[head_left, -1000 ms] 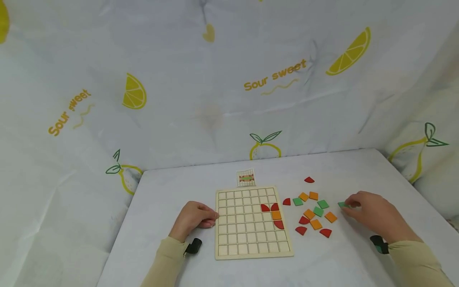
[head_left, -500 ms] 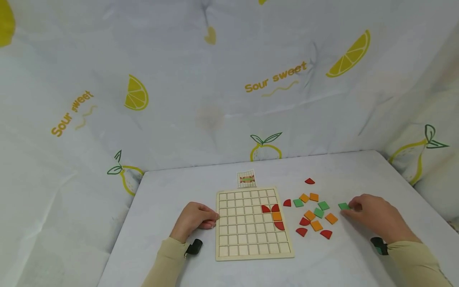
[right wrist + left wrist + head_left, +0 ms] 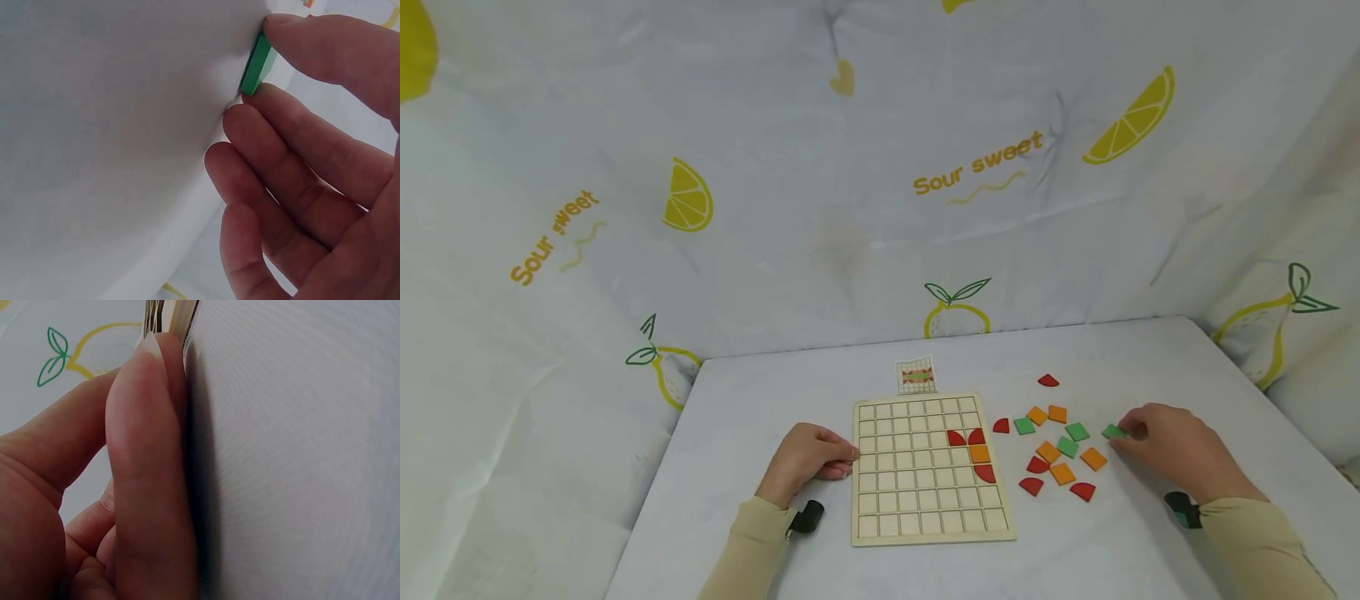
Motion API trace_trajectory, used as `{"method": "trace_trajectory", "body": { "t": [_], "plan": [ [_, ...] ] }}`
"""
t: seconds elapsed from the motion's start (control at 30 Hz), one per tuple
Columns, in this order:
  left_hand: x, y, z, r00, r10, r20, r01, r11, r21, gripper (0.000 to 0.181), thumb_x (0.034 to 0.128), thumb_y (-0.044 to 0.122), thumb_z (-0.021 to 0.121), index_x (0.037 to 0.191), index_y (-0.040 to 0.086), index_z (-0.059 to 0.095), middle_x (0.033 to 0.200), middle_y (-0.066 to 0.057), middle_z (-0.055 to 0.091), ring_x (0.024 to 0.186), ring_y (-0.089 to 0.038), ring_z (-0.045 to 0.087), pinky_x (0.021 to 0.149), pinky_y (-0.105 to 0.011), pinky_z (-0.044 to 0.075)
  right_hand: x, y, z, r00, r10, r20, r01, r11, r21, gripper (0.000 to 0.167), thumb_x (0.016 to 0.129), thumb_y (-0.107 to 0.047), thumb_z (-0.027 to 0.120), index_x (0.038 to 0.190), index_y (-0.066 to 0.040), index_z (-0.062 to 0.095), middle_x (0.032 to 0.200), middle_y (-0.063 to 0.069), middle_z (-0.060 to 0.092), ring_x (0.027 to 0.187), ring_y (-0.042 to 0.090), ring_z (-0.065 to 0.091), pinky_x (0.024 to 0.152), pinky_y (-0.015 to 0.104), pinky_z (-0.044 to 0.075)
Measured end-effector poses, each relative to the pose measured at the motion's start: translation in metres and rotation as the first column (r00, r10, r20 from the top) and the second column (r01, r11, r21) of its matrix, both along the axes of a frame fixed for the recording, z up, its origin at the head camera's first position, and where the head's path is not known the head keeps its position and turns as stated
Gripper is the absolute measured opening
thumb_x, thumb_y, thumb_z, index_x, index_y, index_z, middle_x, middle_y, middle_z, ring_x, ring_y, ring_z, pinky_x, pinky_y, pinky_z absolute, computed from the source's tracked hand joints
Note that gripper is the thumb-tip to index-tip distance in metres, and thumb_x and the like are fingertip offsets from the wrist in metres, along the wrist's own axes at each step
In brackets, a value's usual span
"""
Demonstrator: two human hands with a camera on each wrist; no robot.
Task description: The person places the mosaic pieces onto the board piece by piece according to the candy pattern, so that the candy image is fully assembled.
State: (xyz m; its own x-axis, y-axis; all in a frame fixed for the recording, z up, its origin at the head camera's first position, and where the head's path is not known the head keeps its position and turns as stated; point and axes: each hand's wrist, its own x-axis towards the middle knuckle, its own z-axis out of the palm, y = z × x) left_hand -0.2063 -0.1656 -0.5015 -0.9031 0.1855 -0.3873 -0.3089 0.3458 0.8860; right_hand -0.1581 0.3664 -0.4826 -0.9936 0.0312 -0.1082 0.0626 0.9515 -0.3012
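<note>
The left hand (image 3: 808,454) pinches the left edge of the pale wooden grid board (image 3: 910,502) between thumb and fingertip, probably to stop it sliding. The right hand (image 3: 1172,442) clamps a thin green square tile (image 3: 256,65) between thumb and index finger (by its edges, which suits so flat a piece), right of the board; whether it touches the white table (image 3: 1097,550) I cannot tell. Between lie loose red quarter-round tiles (image 3: 1082,492), orange square tiles (image 3: 1093,458) and other green squares (image 3: 1067,447), spread likely for easy picking. Beyond the board, a small white printed card (image 3: 915,377) sits apparently where both eyes and hands can reach it.
</note>
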Motion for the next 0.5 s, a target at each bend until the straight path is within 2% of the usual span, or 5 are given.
{"method": "trace_trajectory", "body": {
  "t": [0.13, 0.33, 0.5],
  "plan": [
    [-0.001, -0.001, -0.001, 1.000, -0.003, 0.002, 0.003, 1.000, -0.003, 0.015, 0.0913, 0.012, 0.084, 0.100, 0.000, 0.081, 0.093, -0.009, 0.084, 0.068, -0.007, 0.077, 0.068, -0.023, 0.066, -0.002, -0.007, 0.001, 1.000, 0.020, -0.018, -0.020, 1.000, -0.006, 0.032, 0.089, -0.024, 0.087, 0.103, 0.003, 0.079, 0.094, 0.014, 0.076, 0.088, 0.033, 0.068, 0.082, 0.059, 0.062],
    [-0.002, -0.002, -0.002, 1.000, -0.009, -0.008, 0.009, 1.000, 0.000, 0.015, 0.0913, 0.013, 0.084, 0.099, 0.000, 0.081, 0.092, -0.009, 0.084, 0.068, -0.007, 0.076, 0.068, -0.023, 0.067, -0.006, -0.031, 0.011, 0.999, 0.026, 0.034, -0.023, 0.997, -0.068, 0.037, 0.091, -0.031, 0.086, 0.109, 0.000, 0.079, 0.102, 0.014, 0.077, 0.093, 0.033, 0.067, 0.085, 0.058, 0.063],
    [-0.002, -0.001, -0.002, 1.000, -0.006, -0.015, 0.006, 1.000, -0.014, 0.015, 0.0907, 0.014, 0.085, 0.097, 0.001, 0.082, 0.090, -0.009, 0.084, 0.066, -0.007, 0.075, 0.067, -0.023, 0.066, -0.009, -0.057, 0.019, 0.997, 0.073, -0.006, -0.073, 0.993, -0.089, 0.034, 0.091, -0.032, 0.088, 0.108, -0.005, 0.080, 0.103, 0.009, 0.077, 0.094, 0.028, 0.069, 0.084, 0.053, 0.065]
  ]
}}
